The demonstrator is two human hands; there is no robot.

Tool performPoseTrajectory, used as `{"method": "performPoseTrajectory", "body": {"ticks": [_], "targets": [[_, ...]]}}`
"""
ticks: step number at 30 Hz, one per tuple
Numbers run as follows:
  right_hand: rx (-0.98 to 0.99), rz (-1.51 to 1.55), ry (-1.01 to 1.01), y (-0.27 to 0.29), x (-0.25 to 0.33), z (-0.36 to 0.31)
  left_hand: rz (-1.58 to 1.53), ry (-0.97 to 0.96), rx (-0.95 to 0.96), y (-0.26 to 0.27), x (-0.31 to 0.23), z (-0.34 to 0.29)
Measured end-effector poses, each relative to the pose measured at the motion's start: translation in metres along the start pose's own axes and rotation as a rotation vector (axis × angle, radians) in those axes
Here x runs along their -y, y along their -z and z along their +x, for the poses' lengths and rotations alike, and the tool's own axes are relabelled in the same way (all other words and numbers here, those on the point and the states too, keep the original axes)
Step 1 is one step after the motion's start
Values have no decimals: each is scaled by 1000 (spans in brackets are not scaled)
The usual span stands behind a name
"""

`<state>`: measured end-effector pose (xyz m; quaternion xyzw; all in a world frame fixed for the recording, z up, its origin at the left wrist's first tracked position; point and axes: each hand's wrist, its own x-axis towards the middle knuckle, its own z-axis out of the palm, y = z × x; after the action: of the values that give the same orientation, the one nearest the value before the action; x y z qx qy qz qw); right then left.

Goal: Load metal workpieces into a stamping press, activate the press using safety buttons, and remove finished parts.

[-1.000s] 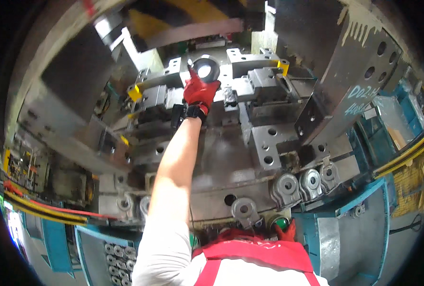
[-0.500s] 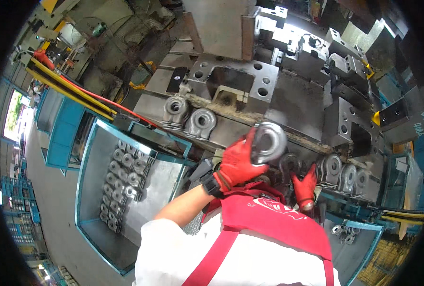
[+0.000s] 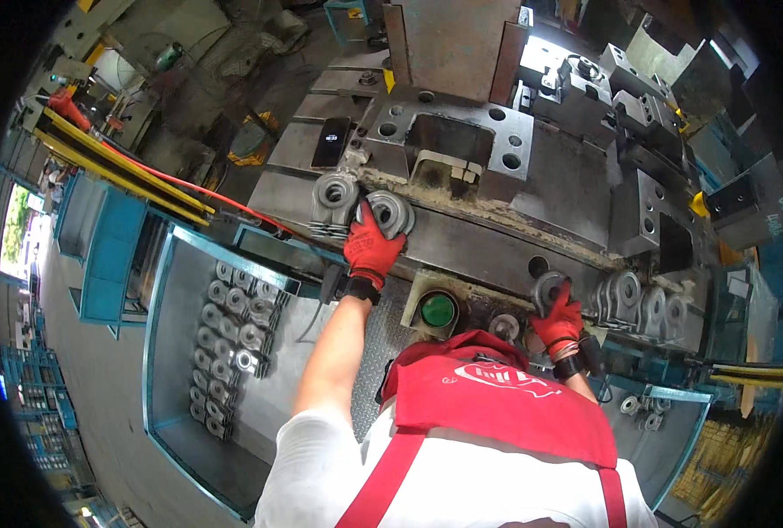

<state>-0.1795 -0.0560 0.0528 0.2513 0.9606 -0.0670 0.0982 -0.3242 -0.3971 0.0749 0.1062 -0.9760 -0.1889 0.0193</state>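
Note:
My left hand (image 3: 374,251), in a red glove, grips the near edge of a grey ring-shaped metal part (image 3: 393,214). That part sits over another one at the left of the machine bed, and the fingers cover some of its ring. Beside it on the left is a pile of similar metal parts (image 3: 334,194). My right hand (image 3: 560,324), also gloved in red, has its fingers closed around the near side of another ring-shaped metal part (image 3: 547,289) by the bed's front edge. To its right, several more such parts (image 3: 622,295) stand in a row.
A round green button (image 3: 437,310) faces up between my arms. Behind is a steel die block (image 3: 515,132), with a phone (image 3: 331,143) to its left. A blue-rimmed bin (image 3: 150,370) at left holds several stacked parts; another bin (image 3: 695,431) is at lower right.
My left hand has carried a ring-shaped part from the middle leftward onto the part beside the left pile. My right hand has closed in on the ring-shaped part next to it.

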Motion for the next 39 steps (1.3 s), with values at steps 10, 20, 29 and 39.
{"method": "performPoseTrajectory", "body": {"ticks": [10,20,29,39], "targets": [[-18,896,285,96,2,-6,-295,-149,-59,3,13,-4],[-317,358,143,273,87,155,-657,-178,-275,12,28,-62],[-348,104,35,307,140,310,-812,35,-309,-18,63,-75],[-139,-500,398,253,154,436,-919,118,-218,-34,51,-57]]}}
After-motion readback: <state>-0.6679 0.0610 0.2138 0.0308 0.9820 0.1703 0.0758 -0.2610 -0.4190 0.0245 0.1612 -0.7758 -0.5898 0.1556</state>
